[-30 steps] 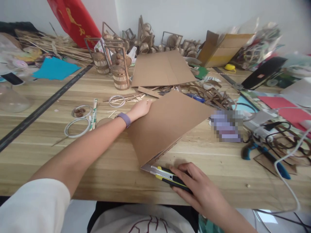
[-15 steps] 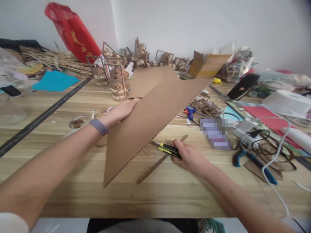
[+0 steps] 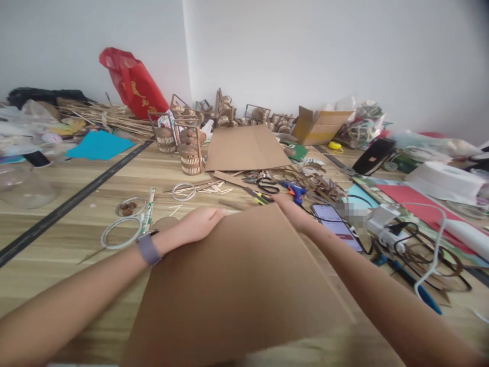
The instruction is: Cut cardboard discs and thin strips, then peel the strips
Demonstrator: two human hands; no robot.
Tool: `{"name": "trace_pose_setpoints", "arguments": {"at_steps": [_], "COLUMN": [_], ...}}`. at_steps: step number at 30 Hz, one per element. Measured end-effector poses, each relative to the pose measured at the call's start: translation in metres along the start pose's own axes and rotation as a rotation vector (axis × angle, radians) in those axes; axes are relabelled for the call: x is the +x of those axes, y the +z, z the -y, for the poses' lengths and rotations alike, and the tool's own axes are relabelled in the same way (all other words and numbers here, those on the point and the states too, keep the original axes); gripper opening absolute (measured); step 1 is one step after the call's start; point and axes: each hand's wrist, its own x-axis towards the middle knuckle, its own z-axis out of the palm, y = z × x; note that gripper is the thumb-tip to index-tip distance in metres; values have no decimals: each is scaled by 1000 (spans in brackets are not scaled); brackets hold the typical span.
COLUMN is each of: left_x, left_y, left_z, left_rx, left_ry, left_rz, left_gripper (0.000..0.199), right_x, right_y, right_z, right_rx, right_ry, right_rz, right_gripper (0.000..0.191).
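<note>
My left hand (image 3: 202, 223), with a watch on a purple band at its wrist, is closed over the far left edge of a large brown cardboard sheet (image 3: 240, 285). The sheet tilts toward me, its near part blurred. Beyond its far right corner, my right hand (image 3: 286, 208) is closed on the rear end of a black and yellow-green utility knife (image 3: 263, 198). Cardboard partly hides these fingers. The knife points away to the left, close to the table top. Near it lie black-handled scissors (image 3: 267, 184) and a blue glue gun (image 3: 293, 191).
Another cardboard sheet (image 3: 248, 148) lies farther back, beside small woven baskets (image 3: 191, 157). To the right are a phone (image 3: 338, 227), brown strips (image 3: 319, 181) and tangled cables (image 3: 439, 244). White coils (image 3: 121, 233) lie left; a red bag (image 3: 133, 84) leans at the wall.
The cardboard sheet has swung round and come nearer to me, its face turned up. My right hand has moved forward with the utility knife, past the sheet's far corner.
</note>
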Motion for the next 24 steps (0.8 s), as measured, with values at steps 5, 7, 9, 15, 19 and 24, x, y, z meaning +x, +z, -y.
{"name": "trace_pose_setpoints", "arguments": {"at_steps": [5, 7, 9, 15, 19, 24], "left_x": [-3, 3, 13, 48, 61, 58], "left_y": [38, 49, 58, 63, 53, 39], "left_z": [-3, -6, -9, -4, 9, 16], "left_rx": [121, 154, 181, 152, 107, 126], "left_ry": [38, 44, 45, 50, 92, 110], "left_rz": [84, 99, 100, 61, 19, -101], "left_gripper": [48, 46, 40, 29, 33, 20], "right_x": [7, 0, -9, -35, -49, -55], "right_y": [-16, -18, -16, -8, -3, 13], "right_z": [-11, -8, -1, 24, 35, 41], "right_rx": [-29, -14, 11, 95, 140, 153], "right_ry": [63, 29, -19, -169, -250, -257], "right_rz": [-11, -4, 0, 45, 119, 249], "right_gripper": [26, 30, 39, 49, 50, 61]}}
